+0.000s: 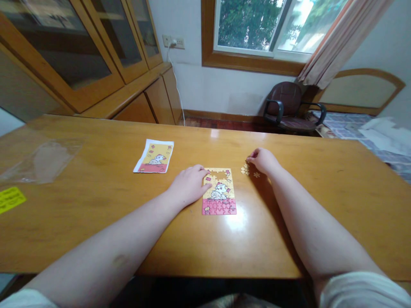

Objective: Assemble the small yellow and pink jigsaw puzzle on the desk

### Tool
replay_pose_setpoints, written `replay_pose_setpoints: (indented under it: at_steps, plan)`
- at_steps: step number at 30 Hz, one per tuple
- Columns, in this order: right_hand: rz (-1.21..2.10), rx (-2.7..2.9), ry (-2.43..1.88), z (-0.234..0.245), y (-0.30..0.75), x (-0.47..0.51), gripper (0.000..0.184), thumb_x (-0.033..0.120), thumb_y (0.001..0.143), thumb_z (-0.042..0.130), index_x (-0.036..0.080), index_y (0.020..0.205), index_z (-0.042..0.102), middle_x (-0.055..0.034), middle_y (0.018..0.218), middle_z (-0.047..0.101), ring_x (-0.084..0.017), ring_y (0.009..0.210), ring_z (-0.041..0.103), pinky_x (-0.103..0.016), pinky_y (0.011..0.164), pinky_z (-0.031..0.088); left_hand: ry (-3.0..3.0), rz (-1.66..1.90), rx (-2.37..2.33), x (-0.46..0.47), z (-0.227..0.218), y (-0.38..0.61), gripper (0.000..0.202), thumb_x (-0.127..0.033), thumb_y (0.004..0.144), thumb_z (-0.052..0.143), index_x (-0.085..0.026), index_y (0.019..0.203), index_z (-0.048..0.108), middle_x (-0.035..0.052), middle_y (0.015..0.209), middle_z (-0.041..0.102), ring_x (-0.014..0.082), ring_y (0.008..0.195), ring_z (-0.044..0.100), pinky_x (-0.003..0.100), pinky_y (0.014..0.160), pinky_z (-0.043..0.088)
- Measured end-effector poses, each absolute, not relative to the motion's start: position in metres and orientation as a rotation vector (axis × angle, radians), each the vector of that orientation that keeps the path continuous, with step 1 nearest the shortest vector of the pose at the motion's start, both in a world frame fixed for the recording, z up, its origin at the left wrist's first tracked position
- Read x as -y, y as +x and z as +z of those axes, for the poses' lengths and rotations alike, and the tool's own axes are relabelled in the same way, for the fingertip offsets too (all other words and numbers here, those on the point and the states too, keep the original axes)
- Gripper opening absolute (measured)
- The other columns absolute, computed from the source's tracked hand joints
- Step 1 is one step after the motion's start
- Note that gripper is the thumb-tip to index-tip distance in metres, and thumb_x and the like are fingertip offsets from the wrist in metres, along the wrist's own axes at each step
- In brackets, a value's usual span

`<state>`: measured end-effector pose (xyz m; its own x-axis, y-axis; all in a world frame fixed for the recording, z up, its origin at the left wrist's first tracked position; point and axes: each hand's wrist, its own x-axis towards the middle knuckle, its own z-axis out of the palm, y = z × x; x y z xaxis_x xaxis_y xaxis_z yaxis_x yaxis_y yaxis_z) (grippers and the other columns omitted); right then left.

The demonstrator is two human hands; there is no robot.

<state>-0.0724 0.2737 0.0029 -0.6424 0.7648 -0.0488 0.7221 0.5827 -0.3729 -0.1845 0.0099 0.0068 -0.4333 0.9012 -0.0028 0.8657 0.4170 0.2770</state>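
A jigsaw puzzle point(219, 206) with a white cartoon animal on yellow and pink lies flat in front of me, with a gap near its top where the table shows through. My left hand point(189, 184) rests at its left side, fingers apart, thumb and fingertips touching the left edge. To the right of the puzzle is a small group of loose yellow pieces point(245, 170), with one separate piece point(257, 175) beside it. Over the far side of that group my right hand point(259, 160) has its fingertips pinched together; a small piece seems to be at the tips.
A printed picture sheet point(157, 158) with the same design lies left of the puzzle. Clear plastic wrapping point(48, 158) and a yellow label point(12, 200) lie farther left. Beyond the wooden table point(112, 214) stand a cabinet point(128, 98) and an armchair point(289, 107).
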Motion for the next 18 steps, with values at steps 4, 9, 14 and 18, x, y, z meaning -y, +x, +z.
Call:
replay_pose_setpoints:
  at_steps: [4, 9, 14, 18]
  plan:
    - [0.886, 2.438, -0.986, 0.013, -0.077, -0.246, 0.015, 0.026, 0.073, 0.072, 0.015, 0.082, 0.068, -0.0054, 0.080, 0.071, -0.014, 0.069, 0.063, -0.024, 0.063, 0.044, 1.562, 0.314, -2.516, -0.011, 0.007, -0.183, 0.043, -0.045, 0.086, 0.054, -0.020, 0.120, 0.061, 0.0113, 0.113, 0.062, 0.0261, 0.102, 0.059, 0.038, 0.088, 0.046]
    - [1.231, 2.527, -0.684, 0.008, -0.092, -0.188, 0.011, 0.022, 0.073, 0.072, 0.018, 0.083, 0.073, -0.0032, 0.079, 0.073, -0.014, 0.068, 0.065, -0.025, 0.066, 0.049, 1.581, 0.286, -2.533, -0.011, 0.007, -0.182, 0.041, -0.043, 0.086, 0.053, -0.022, 0.120, 0.061, 0.0102, 0.110, 0.063, 0.0263, 0.098, 0.060, 0.037, 0.082, 0.047]
    - [1.134, 2.618, -0.666, -0.005, -0.101, -0.169, 0.010, 0.023, 0.077, 0.069, 0.021, 0.084, 0.075, -0.0027, 0.084, 0.075, -0.016, 0.078, 0.068, -0.026, 0.076, 0.050, 1.591, 0.273, -2.543, -0.012, 0.008, -0.181, 0.039, -0.045, 0.085, 0.054, -0.023, 0.117, 0.062, 0.0098, 0.107, 0.063, 0.0264, 0.094, 0.061, 0.037, 0.079, 0.047]
    - [1.169, 2.634, -0.699, -0.012, -0.102, -0.171, 0.011, 0.025, 0.077, 0.069, 0.021, 0.085, 0.075, -0.0020, 0.081, 0.075, -0.015, 0.076, 0.069, -0.025, 0.073, 0.051, 1.588, 0.262, -2.537, -0.012, 0.009, -0.181, 0.038, -0.043, 0.085, 0.054, -0.023, 0.117, 0.061, 0.0096, 0.107, 0.063, 0.0271, 0.096, 0.061, 0.037, 0.079, 0.048]
